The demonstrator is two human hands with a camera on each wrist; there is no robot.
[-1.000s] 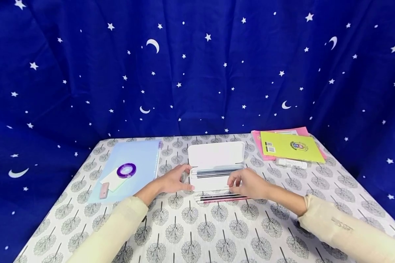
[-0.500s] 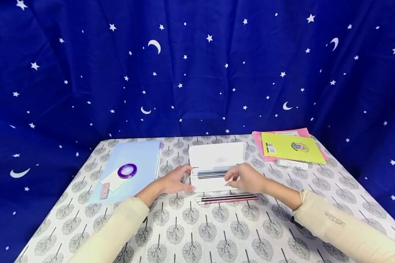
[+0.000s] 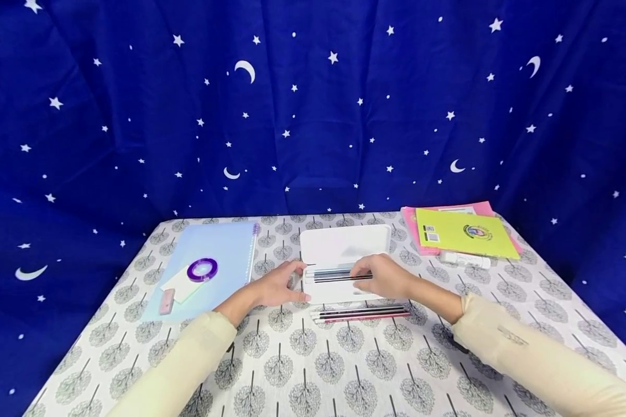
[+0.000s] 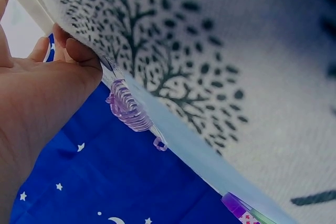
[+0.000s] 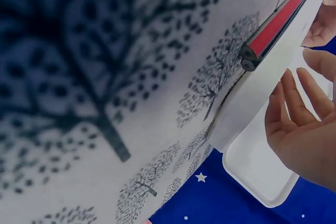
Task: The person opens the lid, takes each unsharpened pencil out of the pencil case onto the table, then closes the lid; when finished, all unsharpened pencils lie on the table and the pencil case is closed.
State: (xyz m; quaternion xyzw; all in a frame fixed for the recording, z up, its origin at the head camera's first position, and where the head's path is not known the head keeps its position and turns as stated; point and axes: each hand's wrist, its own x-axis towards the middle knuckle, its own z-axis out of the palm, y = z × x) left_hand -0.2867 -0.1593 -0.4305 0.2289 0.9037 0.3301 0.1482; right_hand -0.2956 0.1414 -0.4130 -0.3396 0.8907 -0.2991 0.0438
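A white pencil case (image 3: 327, 293) lies with its lid (image 3: 339, 243) raised, several dark and bluish pencils (image 3: 334, 277) lined up inside. My left hand (image 3: 276, 286) holds the case's left end, thumb at the front corner and forefinger by the hinge. My right hand (image 3: 388, 278) reaches over the right half, with forefinger and thumb on either side of the pencils' right part. In the right wrist view its fingers (image 5: 296, 98) are spread and loosely bent above the case; the pencils inside are hidden there. More pencils (image 3: 360, 314), black and red, lie along the case's front.
To the left, a light-blue spiral notebook (image 3: 208, 240) bears a purple tape roll (image 3: 190, 271), white notepaper (image 3: 179, 282) and a pink eraser (image 3: 166, 302). Yellow-green (image 3: 448, 234) and pink booklets (image 3: 409, 223) lie back right, a white glue stick (image 3: 466, 260) in front. A blue curtain (image 3: 313, 116) hangs behind.
My right hand has moved left and slightly back, from the case's right front edge to over the pencils inside. The right ends of the front pencils now show. My left hand keeps its place.
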